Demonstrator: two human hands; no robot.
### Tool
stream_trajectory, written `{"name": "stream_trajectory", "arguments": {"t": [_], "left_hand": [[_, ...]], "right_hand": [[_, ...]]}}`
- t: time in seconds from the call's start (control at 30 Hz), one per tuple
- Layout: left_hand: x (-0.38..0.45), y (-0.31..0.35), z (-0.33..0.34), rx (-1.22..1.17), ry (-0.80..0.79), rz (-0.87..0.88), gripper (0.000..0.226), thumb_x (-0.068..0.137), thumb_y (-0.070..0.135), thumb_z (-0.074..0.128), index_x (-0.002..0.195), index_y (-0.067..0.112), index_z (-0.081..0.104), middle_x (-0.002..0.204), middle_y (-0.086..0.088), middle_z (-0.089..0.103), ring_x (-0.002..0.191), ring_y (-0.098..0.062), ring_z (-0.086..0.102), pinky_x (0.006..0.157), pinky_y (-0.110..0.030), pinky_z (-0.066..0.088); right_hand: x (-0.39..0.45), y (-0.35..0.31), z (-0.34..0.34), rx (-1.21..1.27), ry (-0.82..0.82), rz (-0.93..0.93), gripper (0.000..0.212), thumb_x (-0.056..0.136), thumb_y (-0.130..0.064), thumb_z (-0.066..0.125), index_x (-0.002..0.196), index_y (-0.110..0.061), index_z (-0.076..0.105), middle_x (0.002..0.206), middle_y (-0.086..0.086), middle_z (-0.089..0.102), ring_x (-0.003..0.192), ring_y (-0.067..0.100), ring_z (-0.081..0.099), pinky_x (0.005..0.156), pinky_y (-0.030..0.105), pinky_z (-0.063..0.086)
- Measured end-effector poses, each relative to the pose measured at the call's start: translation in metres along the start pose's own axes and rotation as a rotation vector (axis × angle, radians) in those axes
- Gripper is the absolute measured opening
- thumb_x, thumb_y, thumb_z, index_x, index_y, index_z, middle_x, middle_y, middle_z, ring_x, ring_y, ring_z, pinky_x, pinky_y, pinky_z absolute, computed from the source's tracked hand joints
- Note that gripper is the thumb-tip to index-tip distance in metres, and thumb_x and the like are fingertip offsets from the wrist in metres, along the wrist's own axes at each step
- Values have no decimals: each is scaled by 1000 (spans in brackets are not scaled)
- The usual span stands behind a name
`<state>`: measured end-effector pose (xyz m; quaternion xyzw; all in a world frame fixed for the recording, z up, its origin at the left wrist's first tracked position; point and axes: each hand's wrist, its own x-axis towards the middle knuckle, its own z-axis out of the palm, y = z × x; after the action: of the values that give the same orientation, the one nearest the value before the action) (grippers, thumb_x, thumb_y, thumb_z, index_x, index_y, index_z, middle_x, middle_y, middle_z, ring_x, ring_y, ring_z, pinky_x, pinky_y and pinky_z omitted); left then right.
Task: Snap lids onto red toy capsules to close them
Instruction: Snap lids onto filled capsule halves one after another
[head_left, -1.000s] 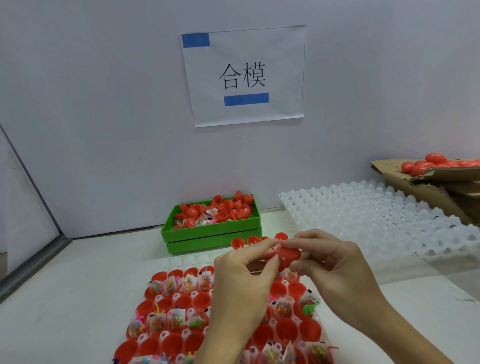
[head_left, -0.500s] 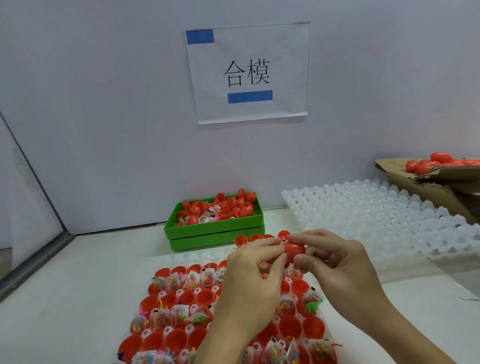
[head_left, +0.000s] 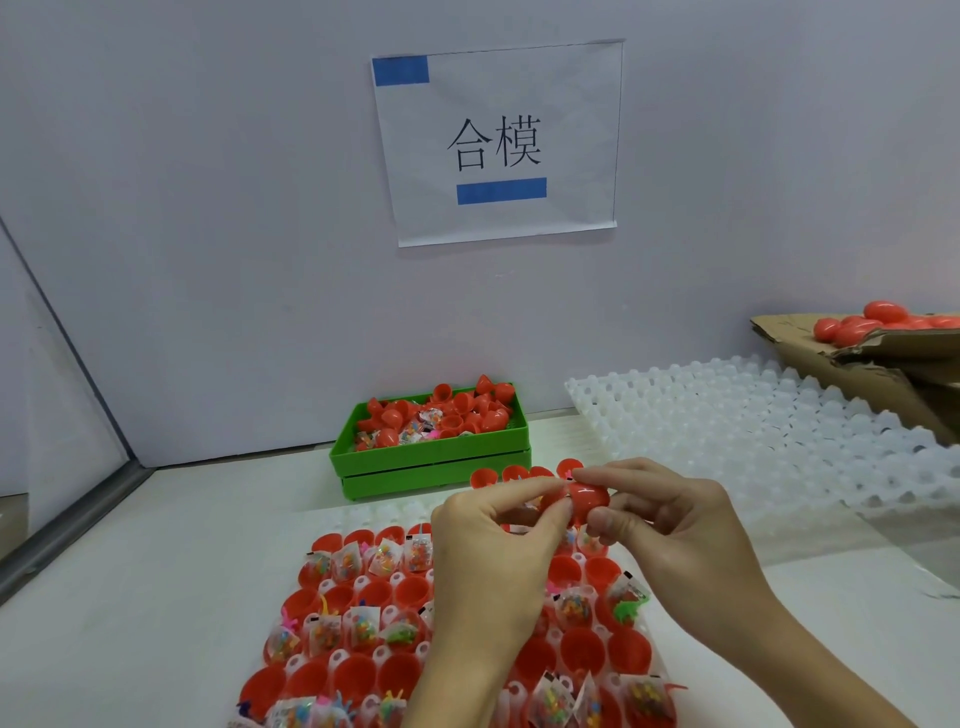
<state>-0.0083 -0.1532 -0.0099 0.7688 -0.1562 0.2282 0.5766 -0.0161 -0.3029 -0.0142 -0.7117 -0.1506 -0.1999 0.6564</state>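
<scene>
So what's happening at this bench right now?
A person is closing a red capsule, pinched between the left hand and right hand above a tray of open red capsule halves, many holding small bagged toys. A green bin of loose red pieces sits behind, an empty white tray on the right, and closed capsules lie in a cardboard box.

Head-worn wide-angle view — looking forward and down, close over table (head_left: 156, 597)
</scene>
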Motion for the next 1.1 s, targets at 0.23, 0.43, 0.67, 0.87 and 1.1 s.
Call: {"name": "stream_trajectory", "arguments": {"t": [0.23, 0.43, 0.67, 0.87, 1.1], "left_hand": [[1, -5, -1, 138, -33, 153, 20, 81, 10, 80, 91, 27, 79, 102, 23, 67, 83, 0, 69, 60, -10, 55], [2, -10, -2, 201, -163, 175, 27, 92, 19, 68, 111, 38, 68, 128, 13, 59, 105, -4, 65, 69, -11, 56], [3, -8, -1, 159, -143, 152, 21, 92, 12, 68, 107, 23, 77, 102, 22, 66, 93, 4, 64, 68, -9, 54], [3, -6, -2, -14, -47, -14, 36, 84, 21, 76, 118, 30, 68, 85, 16, 73, 76, -7, 71, 67, -18, 57], [5, -6, -5, -82, -177, -54, 35, 80, 6, 79, 110, 23, 74, 93, 4, 75, 90, -11, 71, 79, -21, 57]], "right_hand": [[-1, 1, 0, 22, 62, 29, 41, 79, 11, 71, 101, -23, 75, 80, 3, 74, 66, 17, 71, 67, 20, 57], [-1, 3, -1, 37, 73, 71, 29, 80, 7, 72, 98, -16, 76, 81, 5, 76, 69, 18, 72, 67, 20, 56], [0, 3, -1, 62, 76, 96, 28, 79, 4, 73, 98, -17, 77, 79, 5, 75, 66, 18, 71, 67, 20, 56], [0, 0, 1, 73, 49, 86, 33, 78, 9, 72, 94, -19, 79, 80, 4, 74, 64, 16, 71, 65, 16, 55], [0, -1, -3, 94, 52, 105, 27, 79, 2, 73, 96, -19, 77, 69, 10, 74, 60, 15, 68, 65, 18, 54]]}}
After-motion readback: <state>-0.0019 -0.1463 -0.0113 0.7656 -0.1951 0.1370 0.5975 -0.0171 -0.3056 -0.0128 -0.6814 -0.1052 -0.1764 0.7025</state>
